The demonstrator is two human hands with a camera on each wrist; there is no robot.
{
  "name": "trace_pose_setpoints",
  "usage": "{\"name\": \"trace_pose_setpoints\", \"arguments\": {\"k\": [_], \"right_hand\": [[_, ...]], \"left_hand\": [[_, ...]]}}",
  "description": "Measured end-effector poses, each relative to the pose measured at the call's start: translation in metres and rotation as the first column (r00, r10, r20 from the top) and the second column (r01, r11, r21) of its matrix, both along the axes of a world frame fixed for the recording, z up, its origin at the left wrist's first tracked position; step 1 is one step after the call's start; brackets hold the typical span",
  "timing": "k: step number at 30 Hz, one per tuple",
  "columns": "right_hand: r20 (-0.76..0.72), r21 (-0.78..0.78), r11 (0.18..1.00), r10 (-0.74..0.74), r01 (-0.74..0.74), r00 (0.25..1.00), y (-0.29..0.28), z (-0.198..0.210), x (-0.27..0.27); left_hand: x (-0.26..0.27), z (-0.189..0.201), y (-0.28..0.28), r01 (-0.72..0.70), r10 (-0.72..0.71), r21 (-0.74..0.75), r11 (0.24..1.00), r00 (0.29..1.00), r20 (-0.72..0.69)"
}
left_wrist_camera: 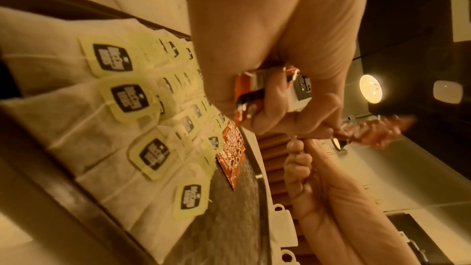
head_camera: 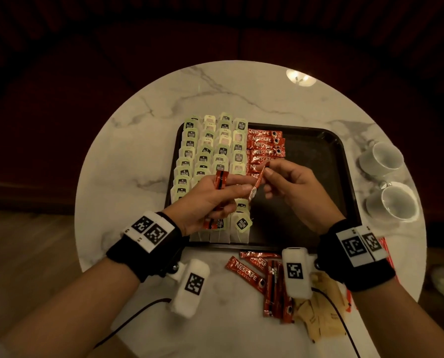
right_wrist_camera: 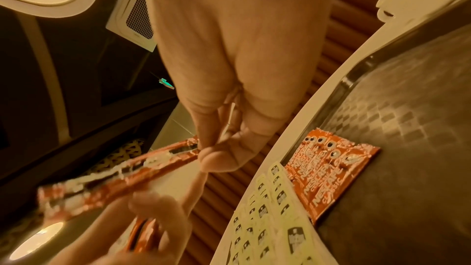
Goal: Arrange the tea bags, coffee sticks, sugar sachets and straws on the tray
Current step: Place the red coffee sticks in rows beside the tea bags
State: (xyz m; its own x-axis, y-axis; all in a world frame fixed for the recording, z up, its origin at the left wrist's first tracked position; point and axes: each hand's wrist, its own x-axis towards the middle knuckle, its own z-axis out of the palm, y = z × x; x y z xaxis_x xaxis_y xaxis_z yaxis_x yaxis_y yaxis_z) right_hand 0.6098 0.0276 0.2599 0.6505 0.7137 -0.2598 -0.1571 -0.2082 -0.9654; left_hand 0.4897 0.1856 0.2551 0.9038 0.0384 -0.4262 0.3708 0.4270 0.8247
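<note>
Above a black tray (head_camera: pixel 326 151) on a marble table (head_camera: pixel 138 125), left hand (head_camera: pixel 205 200) gripping spare coffee sticks (head_camera: pixel 219 180), right hand (head_camera: pixel 293 187) pinching one stick (head_camera: pixel 258 179) drawn out, likely to extend the red row (head_camera: pixel 263 148) beside tea bags (head_camera: pixel 208 148).

Dim, warm indoor light throughout. Head view: dark vignette round table (head_camera: pixel 143 140); lamp reflection (head_camera: pixel 300 77) glares on marble top. Strong fisheye bend at edges. Wrist views: heavy orange cast, coarse noise, soft focus. Held coffee stick (right_wrist_camera: pixel 119 170) motion-blurred. Round ceiling lamp (left_wrist_camera: pixel 370 91) blown out with halo.
</note>
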Motion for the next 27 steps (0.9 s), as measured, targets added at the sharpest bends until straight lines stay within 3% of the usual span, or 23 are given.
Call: {"name": "trace_pose_setpoints", "arguments": {"k": [8, 15, 20, 23, 27], "right_hand": [[0.11, -0.01, 0.999, 0.032, -0.031, 0.993, 0.002, 0.002, -0.008], [-0.133, 0.012, 1.0, -0.009, 0.011, 0.991, -0.003, 0.004, -0.012], [-0.115, -0.008, 0.998, 0.063, -0.064, 0.991, -0.008, 0.002, -0.018], [-0.104, 0.005, 1.0, 0.004, -0.004, 0.995, -0.007, -0.003, -0.019], [-0.209, 0.086, 0.979, -0.162, 0.183, 0.964, -0.003, -0.008, -0.022]], "left_hand": [[0.006, -0.001, -0.007, -0.011, 0.01, -0.027, 1.0, 1.0, -0.014], [0.009, -0.008, -0.006, -0.24, 0.241, 0.046, 0.97, 0.97, -0.022], [0.011, -0.01, -0.005, -0.31, 0.314, 0.09, 0.946, 0.949, -0.028], [0.01, -0.009, -0.008, -0.295, 0.298, 0.101, 0.95, 0.954, -0.02], [0.009, -0.008, -0.011, -0.204, 0.209, 0.124, 0.971, 0.978, -0.026]]}}
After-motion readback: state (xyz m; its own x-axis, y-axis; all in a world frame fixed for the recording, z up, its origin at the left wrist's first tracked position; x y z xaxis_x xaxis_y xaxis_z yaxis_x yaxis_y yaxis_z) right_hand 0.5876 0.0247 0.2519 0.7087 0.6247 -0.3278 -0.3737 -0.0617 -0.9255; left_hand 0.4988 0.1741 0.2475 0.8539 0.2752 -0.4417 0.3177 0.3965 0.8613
